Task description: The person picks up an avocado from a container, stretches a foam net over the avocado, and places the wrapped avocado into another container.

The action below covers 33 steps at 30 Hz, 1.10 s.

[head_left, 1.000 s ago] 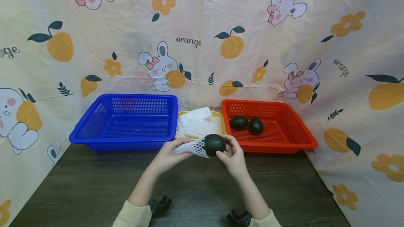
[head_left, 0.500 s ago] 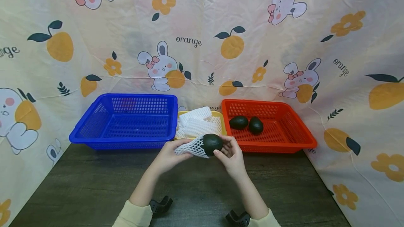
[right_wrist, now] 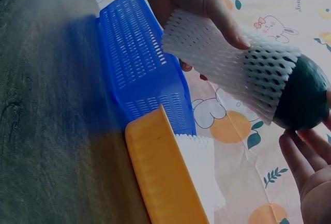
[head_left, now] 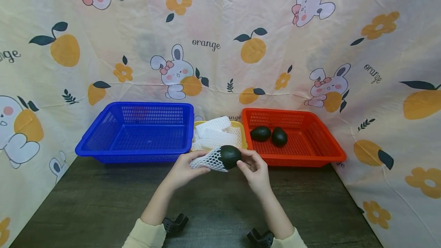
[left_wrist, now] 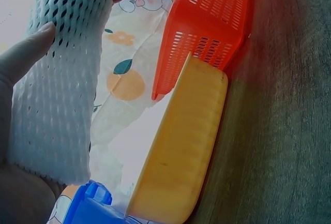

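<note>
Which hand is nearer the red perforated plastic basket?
The right hand, by the near left corner of the basket; the left hand is farther left, holding white foam netting.

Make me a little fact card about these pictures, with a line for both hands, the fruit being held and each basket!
Left hand: grips a white foam net
Right hand: holds the bare end of the held fruit
Held fruit: dark green, looks like an avocado; partly inside the net, one end sticking out
Red basket: on the right; two similar fruits inside
Yellow basket: in the middle; white nets inside
Blue basket: on the left
Table: dark, wood-grained
</note>
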### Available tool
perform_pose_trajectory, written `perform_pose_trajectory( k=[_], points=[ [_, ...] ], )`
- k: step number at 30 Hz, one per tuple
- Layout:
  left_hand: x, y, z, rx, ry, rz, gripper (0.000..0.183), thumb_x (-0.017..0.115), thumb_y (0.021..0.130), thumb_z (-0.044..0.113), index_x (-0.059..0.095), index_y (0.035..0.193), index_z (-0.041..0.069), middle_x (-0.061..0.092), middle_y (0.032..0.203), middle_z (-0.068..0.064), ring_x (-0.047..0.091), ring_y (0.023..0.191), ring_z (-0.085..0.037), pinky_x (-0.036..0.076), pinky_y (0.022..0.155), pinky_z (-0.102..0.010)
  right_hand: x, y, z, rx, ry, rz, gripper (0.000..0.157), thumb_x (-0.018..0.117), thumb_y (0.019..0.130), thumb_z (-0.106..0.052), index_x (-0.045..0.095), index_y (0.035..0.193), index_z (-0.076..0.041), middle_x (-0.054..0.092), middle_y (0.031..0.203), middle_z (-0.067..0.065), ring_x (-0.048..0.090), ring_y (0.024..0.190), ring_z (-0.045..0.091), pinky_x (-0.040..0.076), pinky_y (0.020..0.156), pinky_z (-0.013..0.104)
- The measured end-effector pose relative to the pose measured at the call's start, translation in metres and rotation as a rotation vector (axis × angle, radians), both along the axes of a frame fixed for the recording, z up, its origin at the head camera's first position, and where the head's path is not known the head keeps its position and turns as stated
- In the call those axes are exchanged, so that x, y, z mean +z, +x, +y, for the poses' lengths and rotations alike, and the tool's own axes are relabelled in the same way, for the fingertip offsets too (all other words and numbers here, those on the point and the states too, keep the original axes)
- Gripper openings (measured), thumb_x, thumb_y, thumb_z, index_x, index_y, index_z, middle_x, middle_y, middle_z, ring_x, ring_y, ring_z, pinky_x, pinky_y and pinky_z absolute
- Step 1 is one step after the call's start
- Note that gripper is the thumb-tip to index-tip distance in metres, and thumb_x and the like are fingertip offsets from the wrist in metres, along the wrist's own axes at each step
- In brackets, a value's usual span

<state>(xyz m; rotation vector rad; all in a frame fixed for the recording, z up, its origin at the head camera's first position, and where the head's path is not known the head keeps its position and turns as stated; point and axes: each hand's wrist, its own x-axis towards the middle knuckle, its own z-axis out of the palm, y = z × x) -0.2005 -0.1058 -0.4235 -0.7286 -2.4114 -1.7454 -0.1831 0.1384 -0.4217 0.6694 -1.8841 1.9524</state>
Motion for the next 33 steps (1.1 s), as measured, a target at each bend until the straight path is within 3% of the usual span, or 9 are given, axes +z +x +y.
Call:
perform_pose_trajectory(
  k=[2,9,11,19,26,33],
  points=[
    [0.001,0.001,0.0,0.004,0.005,-0.011,0.045,0.078,0.078,0.003,0.064,0.12,0.002,0.066,0.111,-0.009,0.059,0.096,-0.02,0.048,0.078,-0.03,0.0,0.0,0.001,-0.009,0.017,0.02,0.031,0.062,0.086,0.011,0.058,0.117,0.01,0.065,0.116,0.009,0.064,0.099,0.016,0.05,0.083,0.029],
    [0.028,0.017,0.004,-0.032,0.018,-0.039,0.043,0.076,0.079,0.001,0.062,0.119,-0.004,0.065,0.111,-0.013,0.059,0.095,-0.019,0.049,0.078,-0.029,0.0,-0.001,0.001,-0.001,0.017,0.051,0.03,0.061,0.086,0.014,0.06,0.116,0.012,0.06,0.114,0.018,0.063,0.099,0.015,0.051,0.082,0.028],
    [0.03,0.019,0.004,-0.033,0.02,-0.036,0.044,0.076,0.079,0.001,0.062,0.12,-0.004,0.065,0.111,-0.014,0.059,0.094,-0.02,0.049,0.078,-0.029,0.0,-0.001,0.0,-0.003,0.014,0.061,0.03,0.061,0.085,0.015,0.06,0.115,0.013,0.059,0.112,0.019,0.062,0.098,0.015,0.051,0.082,0.027],
    [0.03,0.018,0.005,-0.044,0.033,-0.06,0.05,0.078,0.077,0.001,0.061,0.123,-0.002,0.064,0.115,-0.012,0.057,0.097,-0.022,0.047,0.079,-0.032,-0.001,-0.003,0.001,-0.033,0.027,0.128,0.026,0.061,0.082,0.019,0.064,0.107,0.015,0.062,0.105,0.024,0.06,0.099,0.017,0.05,0.081,0.025],
    [0.029,0.018,0.007,-0.039,0.028,-0.065,0.054,0.079,0.076,0.002,0.058,0.126,-0.003,0.063,0.117,-0.015,0.057,0.099,-0.023,0.047,0.081,-0.032,0.0,-0.001,-0.001,-0.063,0.019,0.042,0.024,0.066,0.081,0.015,0.067,0.104,0.01,0.065,0.102,0.021,0.062,0.094,0.018,0.051,0.08,0.027],
    [0.029,0.018,0.009,-0.042,0.052,-0.065,0.056,0.08,0.074,0.0,0.058,0.126,-0.002,0.062,0.119,-0.016,0.056,0.102,-0.024,0.045,0.084,-0.036,0.019,0.013,-0.006,-0.083,0.058,0.039,0.019,0.065,0.079,0.019,0.067,0.098,0.016,0.064,0.096,0.022,0.061,0.09,0.012,0.051,0.072,0.022]
  ],
)
